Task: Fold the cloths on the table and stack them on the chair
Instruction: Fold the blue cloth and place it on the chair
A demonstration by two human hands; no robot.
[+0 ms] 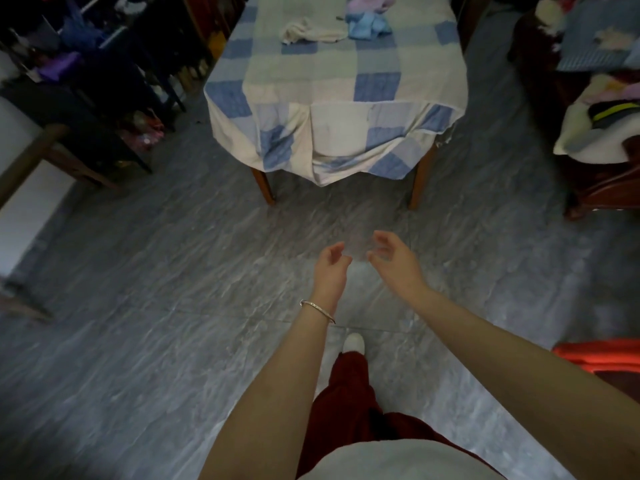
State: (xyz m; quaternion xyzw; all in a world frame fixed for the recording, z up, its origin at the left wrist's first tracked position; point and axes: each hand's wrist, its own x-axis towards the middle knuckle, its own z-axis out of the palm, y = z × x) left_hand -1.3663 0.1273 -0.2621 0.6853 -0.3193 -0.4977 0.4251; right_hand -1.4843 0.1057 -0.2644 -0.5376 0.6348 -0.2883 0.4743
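Bare forearms [277,393] stretched out over the grey floor [138,306], the left hand [330,268] and right hand [394,261] close together, fingers loose, holding nothing. Well ahead, a cream cloth [311,31], blue cloth [367,26] and lilac cloth [367,3] lay crumpled on the checked table [339,84].

Far ahead of the right hand [394,263], the lilac cloth [369,3] and the far end of the table [311,81] are cut off at the top. That hand's fingertips [379,252] are smeared by motion. To its right, an orange-red fabric [599,358] runs off the edge, unidentifiable.
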